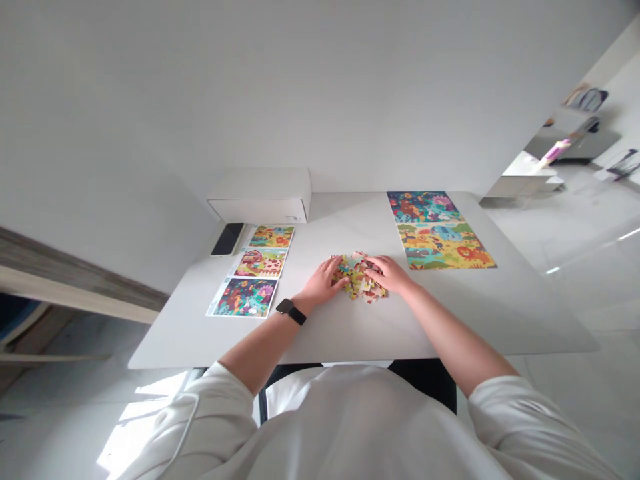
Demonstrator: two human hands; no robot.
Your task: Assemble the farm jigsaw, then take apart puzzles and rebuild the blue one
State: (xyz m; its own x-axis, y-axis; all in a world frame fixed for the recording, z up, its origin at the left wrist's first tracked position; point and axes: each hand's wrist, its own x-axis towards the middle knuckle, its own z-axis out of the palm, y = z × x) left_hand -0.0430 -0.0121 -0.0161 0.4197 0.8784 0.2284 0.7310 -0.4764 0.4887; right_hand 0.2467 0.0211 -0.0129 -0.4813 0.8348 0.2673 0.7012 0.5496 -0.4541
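Centrally, a heap of jigsaw puzzle pieces was bracketed by two bare hands on a white table, with the heap lying near the middle of the tabletop. The left hand was placed against the heap's left side, and its spread fingers were seen touching the pieces. The right hand was laid against the opposite side, its fingers extended over the heap's upper right edge. Neither hand was clenched, though whether any single piece was being grasped could not be told from the head-worn view. A black smartwatch was worn on the left wrist, and white sleeves were pushed back above both forearms. To the left of the hands, three small printed puzzle pictures were lined up in a column, well apart from the heap. Beyond them, a black smartphone was left lying near the table's far left side, just beside a white box. To the right, two larger colorful animal puzzle pictures were laid end to end, near the right hand and close to the table's far edge. Shiny pale flooring was visible beyond the table's right side.
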